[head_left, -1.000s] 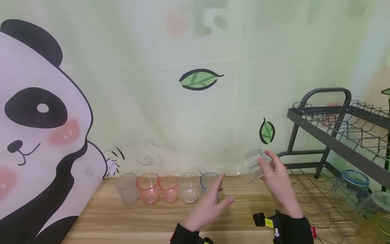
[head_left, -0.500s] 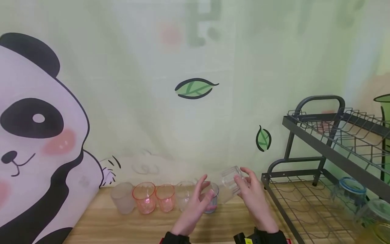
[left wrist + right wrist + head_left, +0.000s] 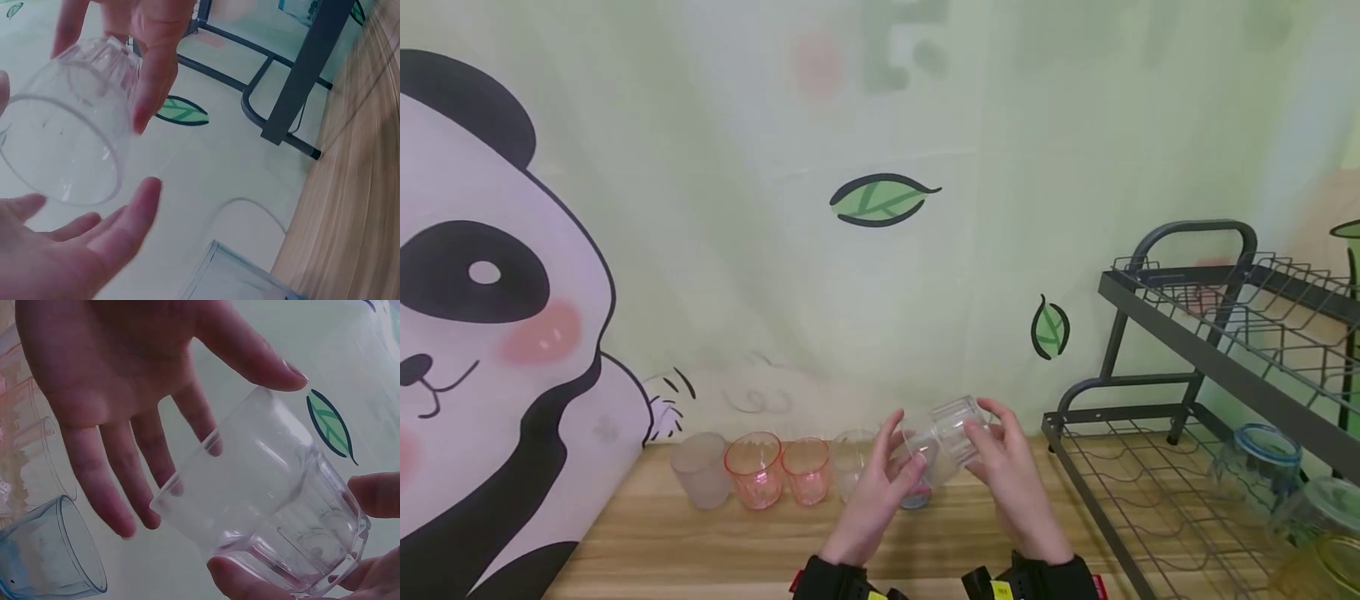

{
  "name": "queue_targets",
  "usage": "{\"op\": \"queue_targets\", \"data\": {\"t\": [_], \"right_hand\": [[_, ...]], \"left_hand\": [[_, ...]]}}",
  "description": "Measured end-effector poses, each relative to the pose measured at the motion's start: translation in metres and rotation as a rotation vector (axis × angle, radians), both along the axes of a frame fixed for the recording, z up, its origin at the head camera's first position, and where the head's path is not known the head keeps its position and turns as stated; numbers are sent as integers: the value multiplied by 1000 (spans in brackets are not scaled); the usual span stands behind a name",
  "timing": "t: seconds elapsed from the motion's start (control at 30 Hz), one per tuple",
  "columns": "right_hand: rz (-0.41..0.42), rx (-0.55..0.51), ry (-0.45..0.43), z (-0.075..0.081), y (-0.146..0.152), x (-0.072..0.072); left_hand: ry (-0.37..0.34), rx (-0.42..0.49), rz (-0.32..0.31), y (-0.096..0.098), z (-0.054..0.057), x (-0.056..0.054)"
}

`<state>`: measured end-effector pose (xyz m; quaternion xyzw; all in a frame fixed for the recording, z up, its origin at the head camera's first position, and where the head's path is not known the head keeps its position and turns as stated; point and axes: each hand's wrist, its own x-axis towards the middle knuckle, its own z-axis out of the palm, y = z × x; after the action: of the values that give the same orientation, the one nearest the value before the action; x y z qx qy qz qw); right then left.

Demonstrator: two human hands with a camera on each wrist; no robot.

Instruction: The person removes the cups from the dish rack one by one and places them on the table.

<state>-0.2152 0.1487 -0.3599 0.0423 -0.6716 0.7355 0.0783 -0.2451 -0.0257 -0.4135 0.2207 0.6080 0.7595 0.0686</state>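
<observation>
My right hand (image 3: pixel 1013 475) holds a clear drinking glass (image 3: pixel 953 427) by its faceted base, thumb on one side and fingers on the other. The glass is tilted in the air, its smooth wide rim toward my left hand (image 3: pixel 874 498). The left fingers are spread around the rim, fairly straight; in the right wrist view, the left thumb (image 3: pixel 275 372) is right at the rim's edge. Behind the hands a blue-rimmed glass (image 3: pixel 916 500) stands on the wooden table (image 3: pixel 760 550), partly covered in the head view.
Left of it stand a clear glass (image 3: pixel 848 458), two red-rimmed pink glasses (image 3: pixel 756 475) (image 3: pixel 808 477) and a frosted glass (image 3: pixel 702 471), in a row. At right, a black two-tier rack (image 3: pixel 1150 392) holds several upturned glasses, one blue-rimmed (image 3: pixel 1258 467). A printed curtain (image 3: pixel 737 250) hangs behind.
The right hand has carried the clear glass leftward and down from near the rack, tilting its rim toward the left hand. The left hand has moved slightly left, its fingers now about the rim.
</observation>
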Motion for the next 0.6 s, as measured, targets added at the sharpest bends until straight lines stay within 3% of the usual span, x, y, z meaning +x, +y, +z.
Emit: {"op": "queue_targets", "data": {"t": [0.27, 0.6], "right_hand": [[17, -30, -1, 0, -4, 1], [41, 14, 0, 1, -3, 0]], "left_hand": [[55, 161, 29, 5, 3, 3], [33, 215, 86, 6, 7, 5]]}}
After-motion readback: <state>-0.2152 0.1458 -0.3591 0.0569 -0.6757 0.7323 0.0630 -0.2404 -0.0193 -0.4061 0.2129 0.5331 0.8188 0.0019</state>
